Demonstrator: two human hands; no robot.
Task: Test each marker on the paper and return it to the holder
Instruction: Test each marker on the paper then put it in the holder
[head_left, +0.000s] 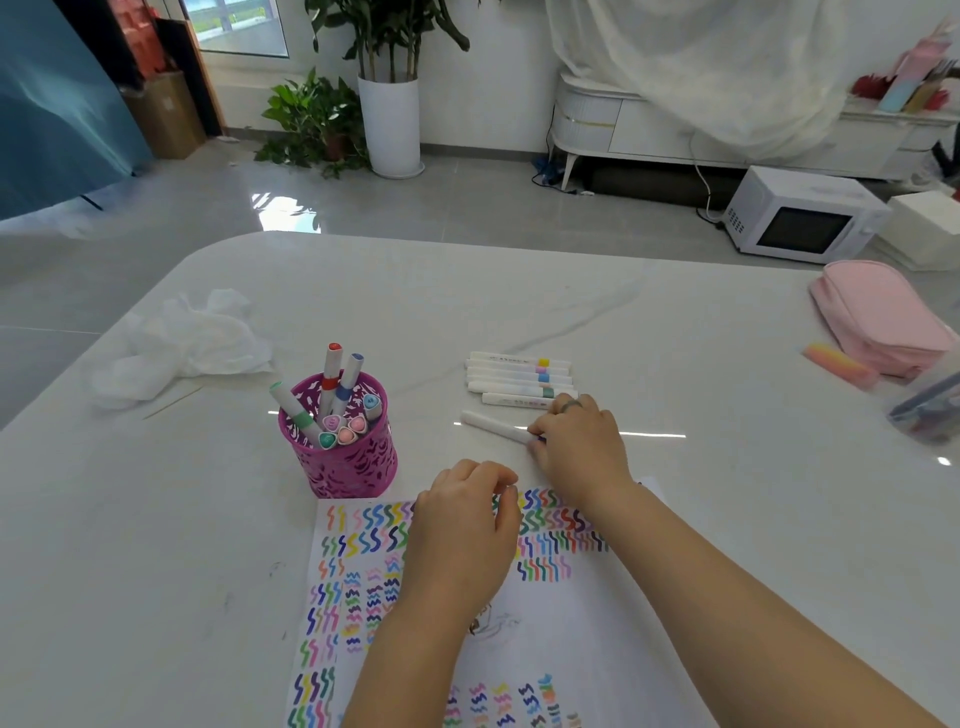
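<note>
A white sheet of paper (545, 634) covered in coloured squiggles lies at the table's near edge. Behind its left corner stands a magenta mesh holder (340, 462) with several markers in it, three sticking up. To the right lies a row of several white markers (519, 378). Just in front of that row a single white marker (493, 427) rests on the table, and my right hand (579, 447) grips its near end. My left hand (462, 525) lies on the paper's top edge with fingers curled; I see nothing in it.
Crumpled white tissue (187, 348) lies at the left of the marble table (727, 493). A pink pouch (878, 322), a pink eraser-like block (839, 364) and a clear container (930, 410) sit at the right edge. A microwave (800, 218) stands on the floor beyond.
</note>
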